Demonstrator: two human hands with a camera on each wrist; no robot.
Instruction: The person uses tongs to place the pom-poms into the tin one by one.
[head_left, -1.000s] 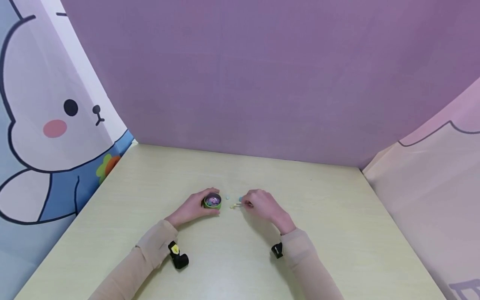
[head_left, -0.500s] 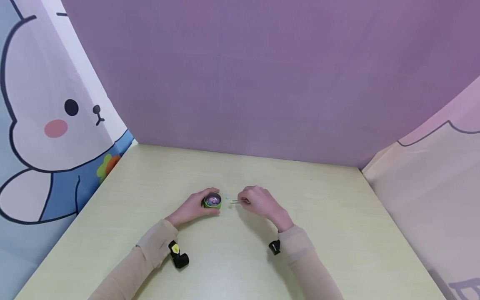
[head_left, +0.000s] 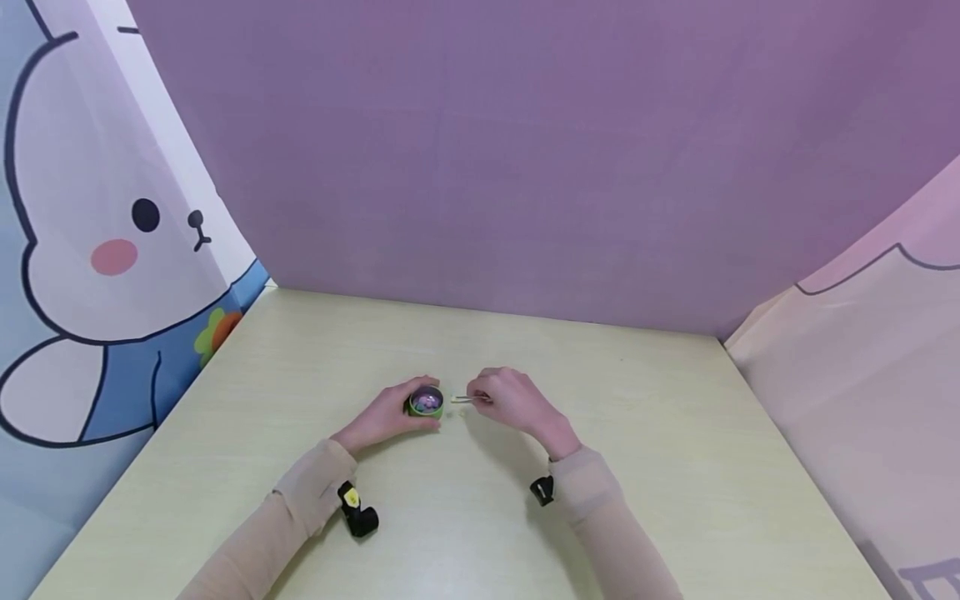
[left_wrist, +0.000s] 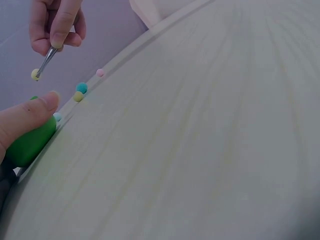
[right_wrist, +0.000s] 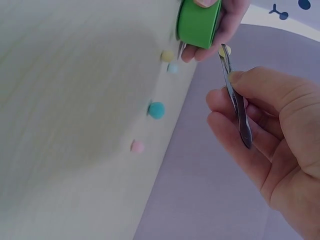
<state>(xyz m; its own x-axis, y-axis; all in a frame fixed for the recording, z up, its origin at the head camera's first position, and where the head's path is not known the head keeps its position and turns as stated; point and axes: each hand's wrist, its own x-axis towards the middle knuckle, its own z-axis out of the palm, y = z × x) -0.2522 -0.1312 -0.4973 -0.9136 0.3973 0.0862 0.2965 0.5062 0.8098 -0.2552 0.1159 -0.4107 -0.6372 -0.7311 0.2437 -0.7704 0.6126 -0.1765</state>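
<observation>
My left hand (head_left: 386, 412) grips a small round green tin (right_wrist: 197, 24), its fingers and thumb curled round the sides. The tin stands open side up on the table, with pink, purple and teal bits inside. My right hand (right_wrist: 285, 110) pinches metal tweezers (right_wrist: 240, 112) between thumb and fingers. At the tweezers' tips is a small pale yellow ball (left_wrist: 35, 74), held above the table just right of the tin.
Loose small balls lie on the pale wooden table (head_left: 360, 333) beside the tin: a yellow one (right_wrist: 167, 55), a light blue one (right_wrist: 172, 68), a teal one (right_wrist: 156, 110) and a pink one (right_wrist: 137, 146). A purple cloth wall (head_left: 480, 167) rises behind.
My right hand has moved left and slightly away from me, carrying the tweezers and the yellow ball toward the tin. My left hand and the tin have stayed put.
</observation>
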